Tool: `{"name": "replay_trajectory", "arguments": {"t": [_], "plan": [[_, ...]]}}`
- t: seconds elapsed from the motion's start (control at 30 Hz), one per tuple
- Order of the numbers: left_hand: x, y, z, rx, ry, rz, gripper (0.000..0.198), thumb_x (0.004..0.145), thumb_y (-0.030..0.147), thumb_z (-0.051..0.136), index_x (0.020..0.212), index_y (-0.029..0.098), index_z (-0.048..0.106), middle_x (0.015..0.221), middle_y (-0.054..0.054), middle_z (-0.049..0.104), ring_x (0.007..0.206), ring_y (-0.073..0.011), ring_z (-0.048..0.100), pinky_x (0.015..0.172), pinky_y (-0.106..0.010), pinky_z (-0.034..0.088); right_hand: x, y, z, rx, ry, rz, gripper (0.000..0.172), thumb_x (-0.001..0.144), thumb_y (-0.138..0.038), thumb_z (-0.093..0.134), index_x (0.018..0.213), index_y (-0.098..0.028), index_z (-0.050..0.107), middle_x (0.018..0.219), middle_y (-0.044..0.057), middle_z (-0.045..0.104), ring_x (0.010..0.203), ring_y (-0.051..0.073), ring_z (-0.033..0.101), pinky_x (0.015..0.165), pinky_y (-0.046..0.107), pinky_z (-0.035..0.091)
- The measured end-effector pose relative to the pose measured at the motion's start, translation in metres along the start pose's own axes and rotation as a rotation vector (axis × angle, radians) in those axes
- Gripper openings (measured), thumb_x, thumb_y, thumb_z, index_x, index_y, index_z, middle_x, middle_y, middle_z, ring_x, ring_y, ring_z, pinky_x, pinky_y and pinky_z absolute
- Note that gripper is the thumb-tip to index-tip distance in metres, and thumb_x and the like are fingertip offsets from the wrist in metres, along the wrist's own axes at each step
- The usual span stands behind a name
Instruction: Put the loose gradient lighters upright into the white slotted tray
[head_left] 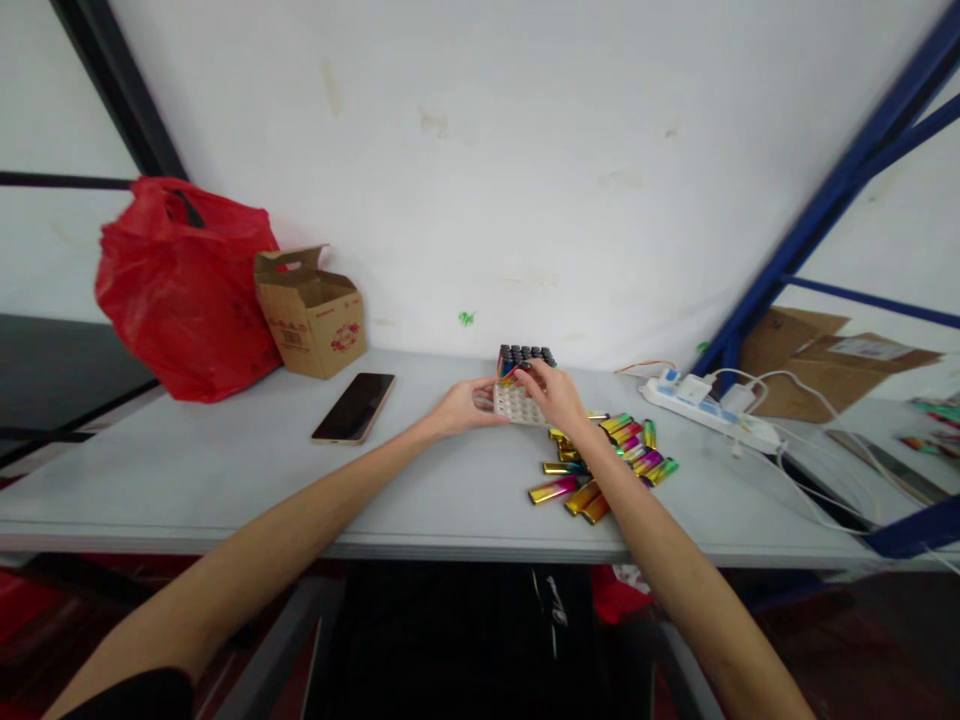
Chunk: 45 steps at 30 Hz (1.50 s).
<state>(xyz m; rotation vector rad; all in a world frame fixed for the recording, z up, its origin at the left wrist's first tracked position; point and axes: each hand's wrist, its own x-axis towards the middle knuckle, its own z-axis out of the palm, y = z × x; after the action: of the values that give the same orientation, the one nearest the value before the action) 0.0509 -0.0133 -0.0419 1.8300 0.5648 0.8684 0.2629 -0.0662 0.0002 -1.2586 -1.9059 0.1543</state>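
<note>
A pale tray with rows of round holes (517,405) stands at the middle of the table, near the wall. My left hand (466,407) grips its left edge, thumb along the front. Over the tray's right part, the fingers of my right hand (551,393) are drawn together. Whatever they pinch is too small to name; something dark shows at the fingertips. Just behind the tray is a block of black-topped cylinders (527,353) in close rows. Shiny tubes in gold, purple and green (585,497) lie loosely piled beside and under my right forearm.
A dark phone (355,407) lies left of my hands. Behind it stand an open cardboard box (321,325) and a red plastic bag (187,300). On the right, a white power strip (709,410) with plugs and trailing cables lies by a blue metal frame (810,215).
</note>
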Motion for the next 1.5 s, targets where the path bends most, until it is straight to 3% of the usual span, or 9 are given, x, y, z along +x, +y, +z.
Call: {"name": "replay_trajectory", "arguments": {"t": [0.33,0.57,0.67,0.8,0.93,1.07,1.23,1.37,1.5], "plan": [[-0.003,-0.002,0.005,0.052,-0.006,-0.001,0.08,0.061,0.037,0.097,0.13,0.011,0.067,0.109,-0.011,0.078,0.093,-0.0225,0.073,0.092,-0.04,0.059,0.004,0.007,0.014,-0.161,-0.074,-0.058,0.025,0.106,-0.038,0.055,0.092,-0.019,0.062,0.085,0.008,0.073,0.079,0.021,0.067,0.072,0.028,0.044],[-0.005,0.01,-0.006,0.552,0.086,0.047,0.066,0.068,0.054,0.09,0.121,0.017,0.076,0.12,-0.01,0.076,0.111,-0.0321,0.068,0.105,-0.044,0.052,0.002,0.018,-0.025,-0.18,-0.109,-0.004,0.026,0.106,-0.034,0.052,0.115,-0.016,0.069,0.089,0.006,0.077,0.079,0.019,0.068,0.075,0.028,0.047],[-0.005,0.01,-0.014,0.658,0.047,0.018,0.072,0.068,0.061,0.086,0.123,0.016,0.076,0.122,-0.011,0.074,0.114,-0.0343,0.066,0.105,-0.044,0.051,-0.002,0.027,-0.053,-0.214,-0.232,0.081,0.018,0.101,-0.026,0.06,0.102,-0.016,0.074,0.094,0.008,0.079,0.083,0.019,0.071,0.079,0.027,0.051],[-0.005,0.007,-0.02,0.72,-0.028,-0.006,0.077,0.07,0.067,0.081,0.128,0.017,0.074,0.131,-0.013,0.068,0.122,-0.0341,0.063,0.111,-0.042,0.047,-0.01,0.036,-0.076,-0.238,-0.499,0.265,0.016,0.09,-0.023,0.072,0.104,-0.017,0.078,0.102,0.008,0.081,0.09,0.02,0.074,0.081,0.027,0.055],[-0.006,0.006,-0.022,0.738,-0.062,-0.004,0.08,0.072,0.071,0.077,0.131,0.018,0.072,0.136,-0.012,0.063,0.128,-0.0334,0.059,0.115,-0.039,0.044,-0.013,0.038,-0.078,-0.379,-0.628,0.42,0.029,0.079,-0.025,0.083,0.107,-0.019,0.081,0.104,0.008,0.082,0.09,0.023,0.076,0.077,0.027,0.055],[-0.007,0.007,-0.023,0.758,-0.076,-0.012,0.08,0.073,0.072,0.077,0.133,0.019,0.072,0.137,-0.012,0.062,0.13,-0.0337,0.058,0.116,-0.041,0.043,-0.013,0.035,-0.072,-0.42,-0.658,0.441,0.027,0.075,-0.019,0.083,0.102,-0.018,0.083,0.103,0.008,0.082,0.089,0.022,0.076,0.073,0.025,0.054],[-0.006,0.007,-0.023,0.781,-0.076,-0.039,0.084,0.073,0.073,0.075,0.135,0.016,0.069,0.141,-0.015,0.059,0.131,-0.035,0.057,0.117,-0.042,0.042,-0.007,0.031,-0.069,-0.438,-0.531,0.337,0.023,0.084,-0.02,0.076,0.107,-0.016,0.081,0.099,0.009,0.081,0.088,0.021,0.075,0.078,0.026,0.052],[-0.006,0.006,-0.022,0.767,-0.066,-0.022,0.084,0.07,0.073,0.077,0.132,0.017,0.07,0.139,-0.014,0.062,0.13,-0.035,0.058,0.116,-0.042,0.043,0.0,0.032,-0.068,-0.372,-0.176,0.212,0.02,0.094,-0.034,0.067,0.097,-0.017,0.077,0.092,0.009,0.079,0.083,0.021,0.072,0.079,0.029,0.05],[-0.006,0.005,-0.021,0.752,-0.048,-0.005,0.082,0.07,0.072,0.078,0.13,0.016,0.071,0.137,-0.015,0.063,0.129,-0.0353,0.058,0.116,-0.042,0.043,0.003,0.032,-0.057,0.077,0.165,0.312,0.047,0.091,-0.067,0.065,0.084,-0.02,0.062,0.064,0.001,0.068,0.055,0.014,0.058,0.058,0.027,0.044]]}}
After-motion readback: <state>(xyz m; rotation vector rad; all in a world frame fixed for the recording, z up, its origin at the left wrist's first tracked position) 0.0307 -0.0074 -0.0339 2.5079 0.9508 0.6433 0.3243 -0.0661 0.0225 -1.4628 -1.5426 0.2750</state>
